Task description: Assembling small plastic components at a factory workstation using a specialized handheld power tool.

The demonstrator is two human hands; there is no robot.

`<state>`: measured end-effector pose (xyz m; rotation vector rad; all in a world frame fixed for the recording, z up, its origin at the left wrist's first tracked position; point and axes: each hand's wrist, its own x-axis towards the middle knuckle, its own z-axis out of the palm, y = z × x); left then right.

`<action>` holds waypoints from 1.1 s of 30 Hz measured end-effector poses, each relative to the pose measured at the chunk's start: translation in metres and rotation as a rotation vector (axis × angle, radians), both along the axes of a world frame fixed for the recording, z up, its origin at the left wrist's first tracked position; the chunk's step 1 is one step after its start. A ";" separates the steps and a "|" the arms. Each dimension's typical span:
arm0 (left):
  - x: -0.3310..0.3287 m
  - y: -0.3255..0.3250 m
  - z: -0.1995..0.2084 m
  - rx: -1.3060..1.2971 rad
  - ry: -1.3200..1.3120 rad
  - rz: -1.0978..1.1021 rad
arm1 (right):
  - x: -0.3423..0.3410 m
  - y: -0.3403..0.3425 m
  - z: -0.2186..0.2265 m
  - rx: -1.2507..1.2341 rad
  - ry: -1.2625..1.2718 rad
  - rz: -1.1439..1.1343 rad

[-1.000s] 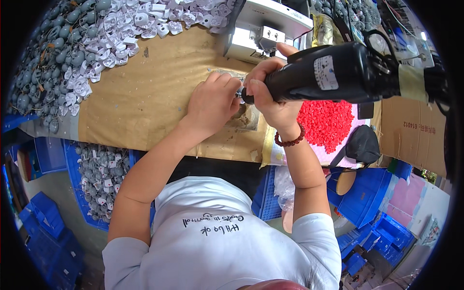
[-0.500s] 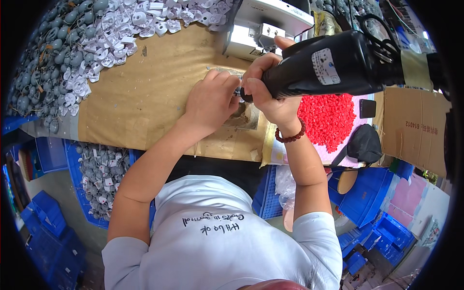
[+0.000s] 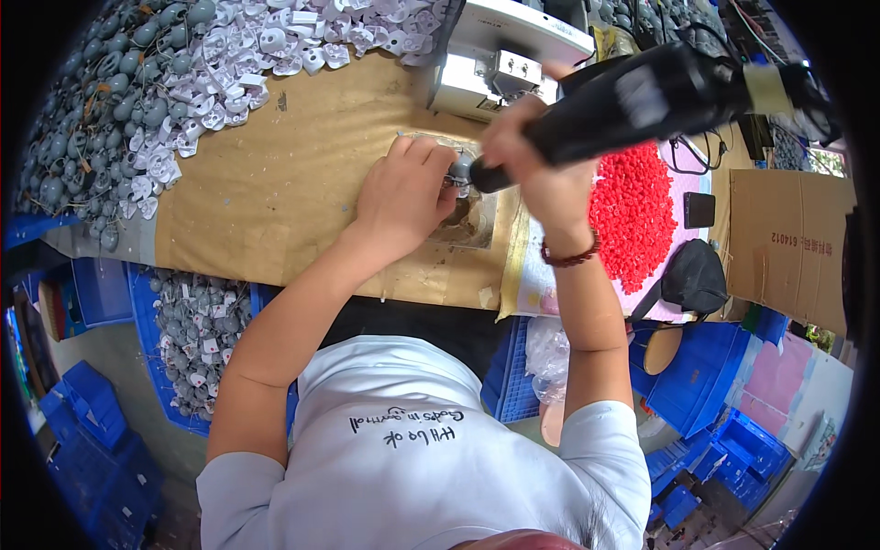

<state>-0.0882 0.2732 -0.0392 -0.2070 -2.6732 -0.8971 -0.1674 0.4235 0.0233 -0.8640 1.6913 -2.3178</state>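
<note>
My right hand (image 3: pixel 550 179), a little blurred by motion, is wrapped round a black electric screwdriver (image 3: pixel 605 110). The tool lies slanted, its dark nose pointing left and down toward my left hand (image 3: pixel 403 188). Between the fingertips of that hand is a small grey rounded part (image 3: pixel 461 168), mostly covered by the fingers. It sits over a clear plate (image 3: pixel 481 234) on the brown paper of the table (image 3: pixel 293 192). The screwdriver's nose is just right of the part; whether they touch is hard to tell.
White plastic pieces (image 3: pixel 302 41) and grey rounded parts with wires (image 3: pixel 119 82) are heaped at far left. A white boxy device (image 3: pixel 467 87) stands behind my hands. Red small pieces (image 3: pixel 632 215) lie at right, near a cardboard box (image 3: pixel 788 247). A blue bin (image 3: pixel 156 348) holds more grey parts.
My right hand and the screwdriver have moved right, and the tool's nose has drawn away from my left fingers. More of the grey part now shows. My left hand has stayed nearly in place.
</note>
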 end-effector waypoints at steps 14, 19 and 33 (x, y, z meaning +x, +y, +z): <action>0.014 -0.006 -0.003 0.068 0.112 -0.088 | 0.018 0.031 -0.050 0.641 0.148 -0.288; 0.016 -0.010 -0.010 0.119 0.181 -0.032 | 0.016 0.000 -0.050 0.457 0.210 -0.307; 0.206 -0.161 0.010 0.986 -1.094 -0.115 | 0.036 -0.029 -0.019 0.624 -0.138 0.447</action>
